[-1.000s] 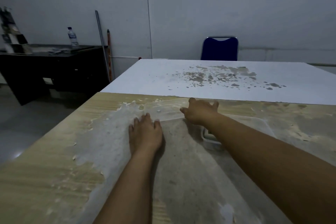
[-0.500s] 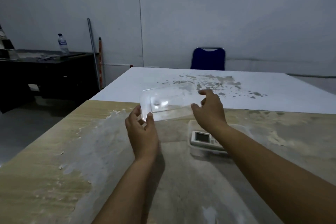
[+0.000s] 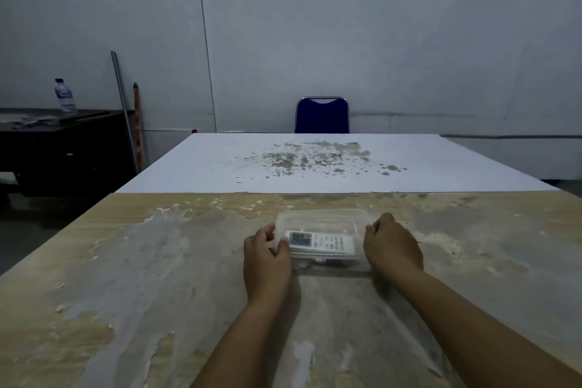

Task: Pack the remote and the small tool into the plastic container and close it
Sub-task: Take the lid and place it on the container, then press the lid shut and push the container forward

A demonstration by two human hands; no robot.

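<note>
Left hand (image 3: 267, 264) and right hand (image 3: 392, 246) clasping lidded plastic container (image 3: 324, 218) ends, remote (image 3: 321, 242) inside.

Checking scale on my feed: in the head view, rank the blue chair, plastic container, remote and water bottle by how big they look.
1. Plastic container
2. Remote and blue chair: alike, not ranked; the chair is far off
3. Water bottle, also far off

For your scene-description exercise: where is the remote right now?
In the head view, the remote lies flat inside the clear plastic container on the worn table, between the left hand and right hand.
</note>
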